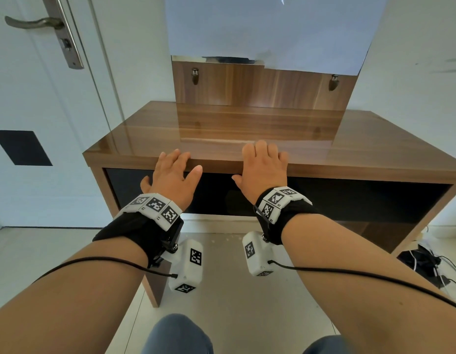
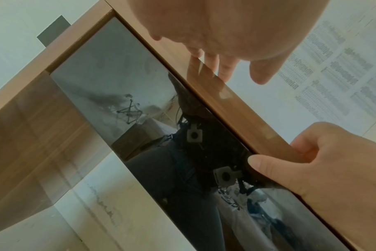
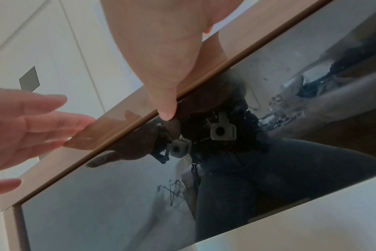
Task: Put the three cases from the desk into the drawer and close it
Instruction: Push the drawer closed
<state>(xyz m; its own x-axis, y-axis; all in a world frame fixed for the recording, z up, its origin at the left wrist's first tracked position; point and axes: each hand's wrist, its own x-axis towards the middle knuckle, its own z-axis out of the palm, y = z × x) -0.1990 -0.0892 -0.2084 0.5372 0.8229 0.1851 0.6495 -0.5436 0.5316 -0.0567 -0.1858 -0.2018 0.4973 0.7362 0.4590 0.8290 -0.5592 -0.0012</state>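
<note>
The wooden desk [image 1: 247, 129] has a bare glossy top; no cases show in any view. Its drawer [image 1: 349, 198] has a glossy black front that sits flush inside the desk frame, shut. My left hand [image 1: 174, 167] has straight fingers touching the desk's front edge, with the thumb spread below. My right hand [image 1: 264, 162] lies with its fingers over the same edge. Its thumb [image 3: 165, 101] presses the top of the drawer front [image 3: 129, 203]. The left wrist view shows the left hand [image 2: 225, 68], the right hand [image 2: 322, 161] and the mirror-like drawer front [image 2: 140, 101]. Neither hand holds anything.
A white door with a metal handle [image 1: 35, 23] stands at the left. A paper-covered panel [image 1: 267, 29] rises behind the desk. Cables [image 1: 426, 261] lie on the floor at the right. The desk's left leg [image 1: 155, 284] and my knees [image 1: 178, 335] are below.
</note>
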